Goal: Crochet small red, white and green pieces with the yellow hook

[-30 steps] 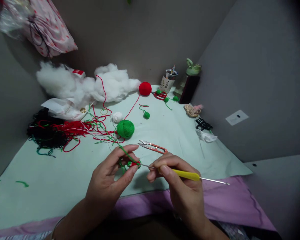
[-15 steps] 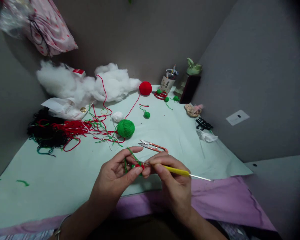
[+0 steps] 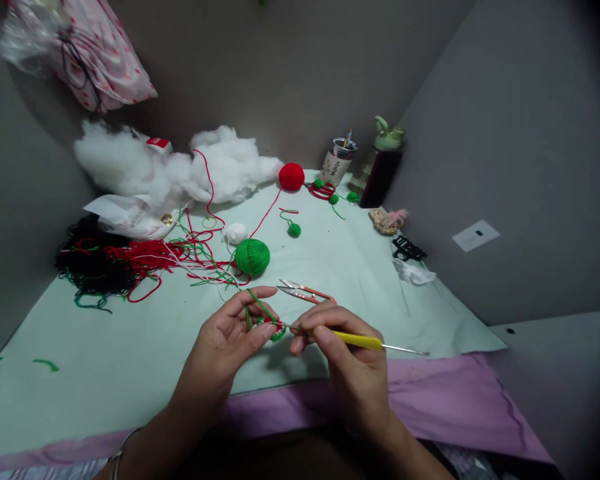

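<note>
Pale green cloth [image 3: 130, 373] spreads across the work area, with purple fabric [image 3: 445, 400] showing along its near edge. White fibre stuffing [image 3: 230, 167] lies heaped at the back. Two bare hands, left hand [image 3: 225, 347] and right hand [image 3: 357, 360], are above the cloth's near part. Farther left sprawls a black and red yarn tangle [image 3: 97, 267]. Between thumb and fingers the right hand grasps a yellow-handled crochet hook [image 3: 363, 340], one metal end jutting rightward. Just beyond that hand lie orange-handled thread snips [image 3: 305, 295]. A green yarn ball [image 3: 253, 257] sits past the left hand, and a red yarn ball [image 3: 291, 177] beside the stuffing. The left hand pinches a red, white and green crocheted piece [image 3: 279, 330]; the hook's other end is at its right side, though whether it enters a stitch is too small to tell. A little green ball [image 3: 294, 230] rests beyond the snips. One green strand [image 3: 261, 303] runs from the left index finger down to the piece.
</note>
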Demonstrator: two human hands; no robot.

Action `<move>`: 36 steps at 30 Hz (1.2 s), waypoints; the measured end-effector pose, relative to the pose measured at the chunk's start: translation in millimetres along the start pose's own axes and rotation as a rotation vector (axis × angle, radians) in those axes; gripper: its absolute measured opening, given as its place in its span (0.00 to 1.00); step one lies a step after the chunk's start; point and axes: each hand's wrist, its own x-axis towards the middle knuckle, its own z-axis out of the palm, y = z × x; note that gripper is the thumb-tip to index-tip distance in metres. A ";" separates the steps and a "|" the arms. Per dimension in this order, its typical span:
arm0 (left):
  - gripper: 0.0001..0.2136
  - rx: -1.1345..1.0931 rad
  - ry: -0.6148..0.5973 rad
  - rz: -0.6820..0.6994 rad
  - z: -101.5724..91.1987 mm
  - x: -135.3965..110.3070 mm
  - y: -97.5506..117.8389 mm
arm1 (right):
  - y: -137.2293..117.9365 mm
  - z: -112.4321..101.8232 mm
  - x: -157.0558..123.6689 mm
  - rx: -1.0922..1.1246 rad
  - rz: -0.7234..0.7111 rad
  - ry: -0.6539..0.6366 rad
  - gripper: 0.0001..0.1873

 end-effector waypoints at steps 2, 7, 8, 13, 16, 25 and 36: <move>0.16 0.040 0.002 0.045 -2.3 1.9 -2.0 | -0.2 -2.3 -1.1 -0.035 -0.003 0.002 0.07; 0.16 0.121 0.008 0.113 -6.6 3.6 -6.1 | -5.3 -3.5 -4.5 -0.168 -0.057 0.022 0.07; 0.16 0.126 0.009 0.119 -6.7 3.3 -6.2 | -6.1 -3.2 -5.1 -0.167 -0.057 0.014 0.08; 0.15 0.129 0.005 0.132 -5.5 2.9 -5.5 | -6.3 -2.4 -5.2 -0.151 -0.044 0.011 0.08; 0.15 0.136 0.006 0.142 -4.1 3.2 -4.2 | -5.2 -2.5 -3.8 -0.138 -0.033 0.016 0.08; 0.14 0.125 -0.003 0.176 -2.3 3.7 -3.8 | -4.2 0.0 -4.4 -0.089 -0.001 0.025 0.08; 0.15 0.072 -0.059 0.015 -6.6 1.5 -6.1 | 1.1 -1.0 -4.7 -0.223 -0.170 -0.022 0.14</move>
